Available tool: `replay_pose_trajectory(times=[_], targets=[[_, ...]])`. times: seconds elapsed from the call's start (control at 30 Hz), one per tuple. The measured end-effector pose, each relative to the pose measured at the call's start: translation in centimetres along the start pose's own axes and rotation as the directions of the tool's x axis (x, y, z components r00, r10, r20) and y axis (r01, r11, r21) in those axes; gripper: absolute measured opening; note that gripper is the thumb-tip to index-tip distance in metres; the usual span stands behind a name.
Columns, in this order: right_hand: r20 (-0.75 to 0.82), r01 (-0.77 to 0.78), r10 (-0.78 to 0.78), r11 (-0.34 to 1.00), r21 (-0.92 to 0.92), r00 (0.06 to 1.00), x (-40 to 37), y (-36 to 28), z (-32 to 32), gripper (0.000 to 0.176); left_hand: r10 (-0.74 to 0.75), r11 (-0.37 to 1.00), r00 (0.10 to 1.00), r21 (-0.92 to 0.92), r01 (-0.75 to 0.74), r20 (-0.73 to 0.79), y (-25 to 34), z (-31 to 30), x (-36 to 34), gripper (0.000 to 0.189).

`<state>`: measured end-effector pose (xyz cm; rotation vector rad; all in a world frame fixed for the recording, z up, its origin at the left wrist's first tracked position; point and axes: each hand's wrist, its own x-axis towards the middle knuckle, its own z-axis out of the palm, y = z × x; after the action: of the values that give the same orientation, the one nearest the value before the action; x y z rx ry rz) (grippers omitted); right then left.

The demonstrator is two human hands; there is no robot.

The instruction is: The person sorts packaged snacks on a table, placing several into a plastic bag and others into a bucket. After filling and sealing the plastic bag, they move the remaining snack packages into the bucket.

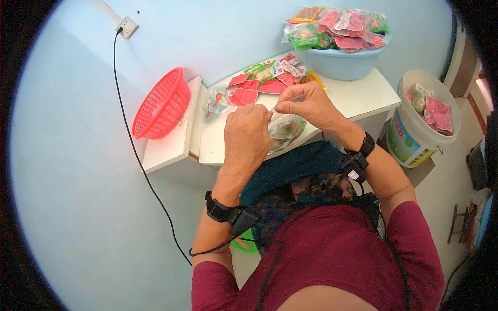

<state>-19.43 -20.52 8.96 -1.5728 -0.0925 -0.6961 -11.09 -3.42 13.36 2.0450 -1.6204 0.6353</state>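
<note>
Over the front edge of the white table, a clear plastic bag with green print (286, 129) hangs between my hands. My left hand (246, 133) is closed at the bag's upper left edge, its knuckles facing up. With thumb and forefinger, my right hand (310, 106) pinches the upper edge close beside it. The bag's contents look pale and greenish but are too blurred to name. Just behind the hands lie several flat red packets (244, 97) and a green printed package (265, 71). A clear packet with blue and red bits (215, 106) rests left of them.
A red plastic basket (162, 103) leans near the wall on the left. At the back, a light blue basin (342, 65) is heaped with bagged packets. A white bucket (407, 132) with more packets stands on the right. A black cable (136, 145) runs down from the wall socket (126, 27).
</note>
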Motion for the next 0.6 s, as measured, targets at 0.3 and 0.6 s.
replay_pose_trajectory(times=[0.3, 0.6], targets=[[0.018, -0.009, 0.01, 0.999, -0.039, 1.0, 0.3, -1.1, 0.8, 0.016, 0.029, 0.998, 0.984, -0.054, -0.039, -0.174, 0.0, 0.2, -0.3, 0.011], [-0.031, 0.01, -0.013, 0.997, -0.079, 0.999, 0.7, -0.4, -0.6, 0.012, -0.044, 0.993, 0.977, -0.115, 0.02, -0.21, -0.9, -0.1, -1.0, 0.008]])
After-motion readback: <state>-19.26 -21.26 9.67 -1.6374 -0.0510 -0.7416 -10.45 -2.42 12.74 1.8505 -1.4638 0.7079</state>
